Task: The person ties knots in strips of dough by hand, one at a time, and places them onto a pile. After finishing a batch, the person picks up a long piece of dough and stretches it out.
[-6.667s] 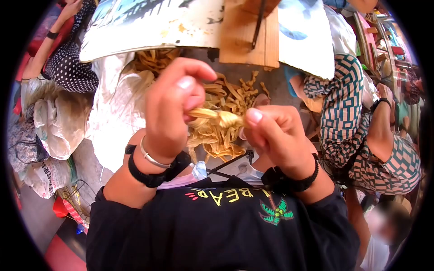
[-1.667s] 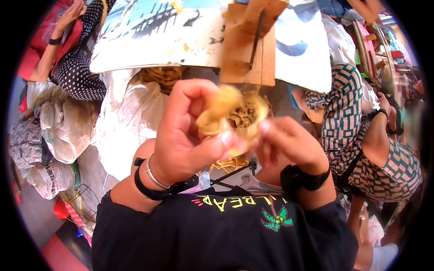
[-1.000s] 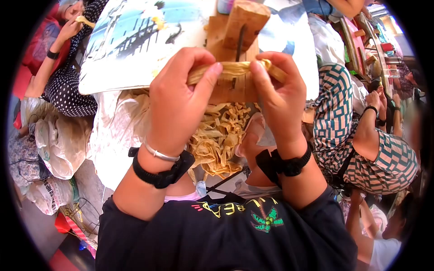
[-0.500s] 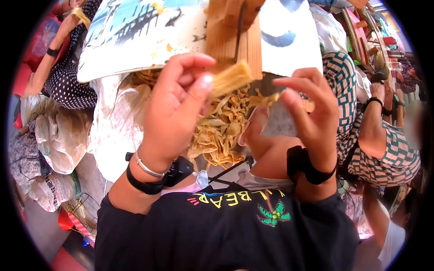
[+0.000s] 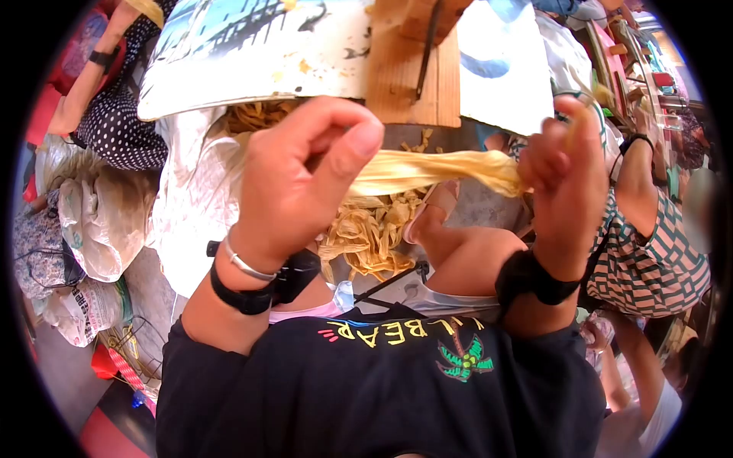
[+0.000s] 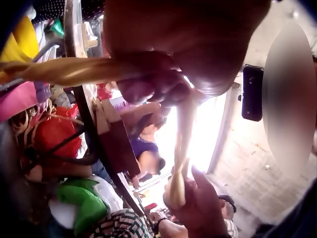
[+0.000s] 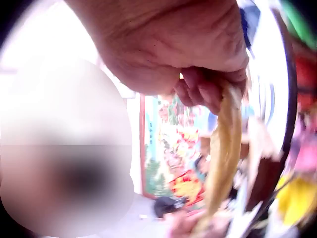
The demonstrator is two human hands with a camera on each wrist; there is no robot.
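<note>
A yellow, flattened strip (image 5: 450,169) stretches sideways between the two hands in the head view. Its left end runs into the curled fingers of the left hand (image 5: 298,172), which grips it. At the other end the right hand (image 5: 569,187), blurred, holds the strip with bent fingers. From the left hand (image 6: 183,44) in the left wrist view, one length of strip (image 6: 183,134) drops to the right hand and another length (image 6: 74,71) leads off to the left. The right wrist view shows the right hand (image 7: 173,44) pinching the strip (image 7: 225,148).
Below the hands lies a pile of yellow strips (image 5: 370,233). A white board (image 5: 252,69) carries a wooden block (image 5: 412,84) with a dark upright rod. White sacking (image 5: 195,191) hangs at the left; people sit on both sides.
The right hand has moved outward to the right, and the strip now spans the gap between the hands. Half a second ago, a short piece stuck out of the left hand.
</note>
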